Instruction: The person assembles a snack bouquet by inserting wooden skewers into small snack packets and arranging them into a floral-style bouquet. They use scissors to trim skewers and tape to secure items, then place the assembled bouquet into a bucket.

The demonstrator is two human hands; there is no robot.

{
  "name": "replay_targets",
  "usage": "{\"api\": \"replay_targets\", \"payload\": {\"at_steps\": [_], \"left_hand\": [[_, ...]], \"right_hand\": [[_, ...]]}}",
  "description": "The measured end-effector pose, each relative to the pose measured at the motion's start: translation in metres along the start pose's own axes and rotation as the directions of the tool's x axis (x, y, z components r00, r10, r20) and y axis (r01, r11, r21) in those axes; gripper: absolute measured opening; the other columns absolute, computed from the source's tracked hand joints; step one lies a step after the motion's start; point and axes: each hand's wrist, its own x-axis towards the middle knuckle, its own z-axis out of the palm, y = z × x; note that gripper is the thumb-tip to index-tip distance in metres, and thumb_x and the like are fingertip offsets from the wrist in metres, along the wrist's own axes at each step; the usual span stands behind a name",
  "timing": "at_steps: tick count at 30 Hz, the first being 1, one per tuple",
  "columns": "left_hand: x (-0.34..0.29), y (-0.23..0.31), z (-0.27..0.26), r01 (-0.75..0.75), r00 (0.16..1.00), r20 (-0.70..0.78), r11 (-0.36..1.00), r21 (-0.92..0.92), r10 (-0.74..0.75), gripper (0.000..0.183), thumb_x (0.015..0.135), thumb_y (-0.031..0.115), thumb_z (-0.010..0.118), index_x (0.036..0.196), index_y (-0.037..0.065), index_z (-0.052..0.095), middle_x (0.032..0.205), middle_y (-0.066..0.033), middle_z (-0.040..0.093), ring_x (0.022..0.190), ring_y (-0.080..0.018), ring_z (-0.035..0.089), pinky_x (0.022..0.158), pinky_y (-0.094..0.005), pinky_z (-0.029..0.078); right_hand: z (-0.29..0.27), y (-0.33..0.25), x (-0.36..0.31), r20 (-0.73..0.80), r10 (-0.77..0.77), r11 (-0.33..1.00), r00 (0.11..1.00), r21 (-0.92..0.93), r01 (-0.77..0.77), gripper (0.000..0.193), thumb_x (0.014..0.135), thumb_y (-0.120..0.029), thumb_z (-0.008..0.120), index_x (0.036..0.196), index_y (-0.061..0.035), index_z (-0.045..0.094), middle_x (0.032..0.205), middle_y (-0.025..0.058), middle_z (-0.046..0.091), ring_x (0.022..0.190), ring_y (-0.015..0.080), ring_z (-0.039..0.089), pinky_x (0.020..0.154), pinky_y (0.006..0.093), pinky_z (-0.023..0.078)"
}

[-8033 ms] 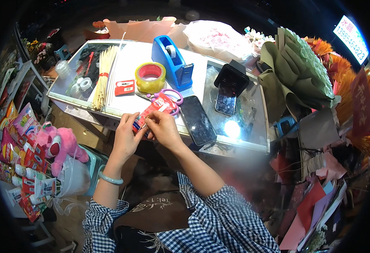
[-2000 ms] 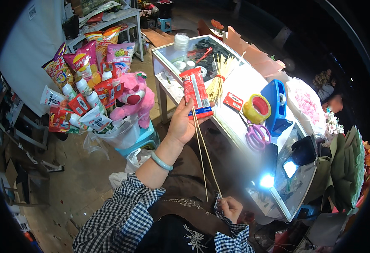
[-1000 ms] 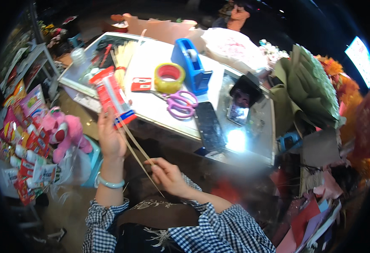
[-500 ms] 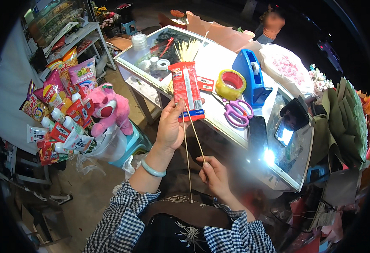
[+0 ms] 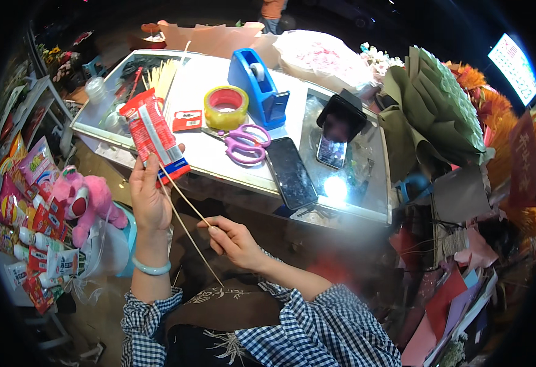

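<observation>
My left hand point(image 5: 150, 199) is closed on the lower end of a red snack packet point(image 5: 150, 129), with its fingers behind and the thumb in front. The packet leans to the left over the table's near edge. Two thin wooden sticks run down from its lower end. My right hand point(image 5: 234, 243) pinches the end of the shorter-looking stick point(image 5: 182, 192) between thumb and fingertips. The other stick point(image 5: 192, 235) slants down toward my apron, its lower end free of both hands. How the sticks meet the packet is hidden by my left thumb.
On the glass-topped table point(image 5: 243, 177) lie purple scissors point(image 5: 247, 147), yellow tape point(image 5: 225, 108), a blue tape dispenser point(image 5: 257, 85), a small red packet point(image 5: 187, 120), phones point(image 5: 292, 173) and a stick bundle point(image 5: 161, 78). A pink plush toy point(image 5: 90, 199) and snack bouquet stand left; wrapped flowers point(image 5: 427, 110) right.
The view has turned to the right, so table and hands appear farther left. The packet now tilts left instead of standing nearly upright. Both hands keep their hold.
</observation>
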Motion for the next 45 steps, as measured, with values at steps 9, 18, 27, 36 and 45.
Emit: {"api": "replay_targets", "payload": {"at_steps": [9, 18, 27, 36, 45], "left_hand": [[-0.005, 0.003, 0.003, 0.022, 1.000, -0.004, 0.999, -0.043, -0.022, 0.034, 0.097, 0.019, 0.048, 0.124, -0.001, 0.047, 0.120, -0.0172, 0.057, 0.112, -0.0296, 0.058, 0.084, -0.0378, 0.055], [-0.001, 0.033, -0.038, -0.197, 0.978, -0.051, 0.975, 0.104, 0.204, 0.032, 0.097, 0.017, 0.048, 0.123, -0.002, 0.047, 0.114, -0.0179, 0.060, 0.105, -0.0228, 0.060, 0.088, -0.0313, 0.050], [-0.017, 0.034, -0.045, -0.188, 0.967, -0.145, 0.969, 0.163, 0.212, 0.021, 0.094, 0.009, 0.052, 0.113, -0.001, 0.054, 0.106, -0.0084, 0.063, 0.090, -0.0126, 0.062, 0.082, -0.0272, 0.050], [-0.024, 0.040, -0.031, -0.100, 0.995, -0.003, 0.964, 0.245, 0.104, 0.023, 0.091, 0.008, 0.054, 0.111, -0.002, 0.058, 0.104, -0.0105, 0.066, 0.093, -0.0167, 0.063, 0.085, -0.0304, 0.050], [-0.019, 0.026, -0.035, -0.026, 1.000, -0.002, 0.970, 0.240, 0.028, 0.029, 0.093, 0.011, 0.052, 0.119, -0.003, 0.052, 0.106, -0.0145, 0.065, 0.092, -0.0183, 0.065, 0.081, -0.0299, 0.055]], "right_hand": [[-0.003, -0.008, 0.011, 0.040, -0.005, 0.979, 0.999, -0.202, 0.013, 0.027, 0.099, -0.017, 0.042, 0.117, -0.0004, 0.054, 0.063, 0.0009, 0.049, 0.058, 0.0055, 0.045, 0.055, 0.0206, 0.038], [-0.069, -0.082, 0.033, -0.160, -0.572, 0.620, 0.805, -0.727, 0.295, 0.022, 0.089, -0.011, 0.057, 0.108, 0.0003, 0.059, 0.095, 0.0143, 0.063, 0.082, 0.0244, 0.061, 0.071, 0.0333, 0.048], [-0.180, -0.110, 0.155, -0.525, -0.558, 0.516, 0.643, -0.826, -0.226, 0.040, 0.085, -0.030, 0.061, 0.102, 0.0066, 0.061, 0.102, 0.0263, 0.061, 0.097, 0.0343, 0.059, 0.081, 0.0384, 0.046], [-0.191, -0.133, 0.179, -0.588, -0.110, 0.924, 0.802, -0.358, -0.136, 0.028, 0.083, -0.023, 0.065, 0.096, 0.0021, 0.069, 0.086, 0.0117, 0.066, 0.078, 0.0182, 0.059, 0.075, 0.0308, 0.046], [-0.189, -0.123, 0.123, -0.422, -0.454, 0.879, 0.785, -0.357, 0.316, 0.015, 0.079, -0.009, 0.068, 0.084, 0.0051, 0.069, 0.110, 0.0120, 0.058, 0.100, 0.0189, 0.055, 0.092, 0.0312, 0.040]]}}
